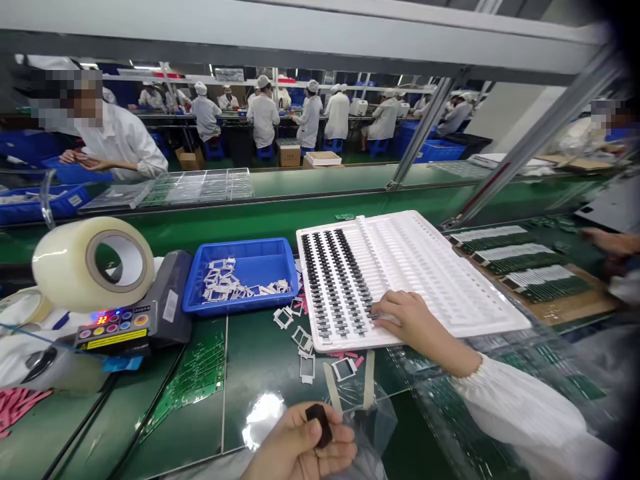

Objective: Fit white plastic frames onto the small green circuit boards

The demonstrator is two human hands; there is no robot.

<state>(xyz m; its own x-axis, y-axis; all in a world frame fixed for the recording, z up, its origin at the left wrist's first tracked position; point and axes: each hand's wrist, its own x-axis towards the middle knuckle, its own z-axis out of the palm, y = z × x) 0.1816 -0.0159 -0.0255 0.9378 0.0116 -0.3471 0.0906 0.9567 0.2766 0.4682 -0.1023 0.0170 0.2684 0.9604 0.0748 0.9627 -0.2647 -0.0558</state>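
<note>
My left hand [305, 443] is palm up near the bottom edge, its thumb pressing a small dark rectangular piece [319, 425] against the fingers. Over the white slotted tray [425, 267], my right hand [407, 320] reaches down with thumb and fingertips drawn together; what lies between them is hidden. The tray's left side carries rows of small black and grey parts [335, 280], and my right fingertips are at the near end of these rows. Further right, the slots are bare white. White rectangular frames [345, 368] lie scattered between my left hand and the tray.
A blue bin [240, 247] holds more white frames. Left of it, a large tape roll [93, 263] sits by a dispenser [135, 320] reading 32. Green circuit boards [195, 373] lie on the table, others [540, 267] at right near another person's hand [613, 241]. A metal post [530, 127] slants behind.
</note>
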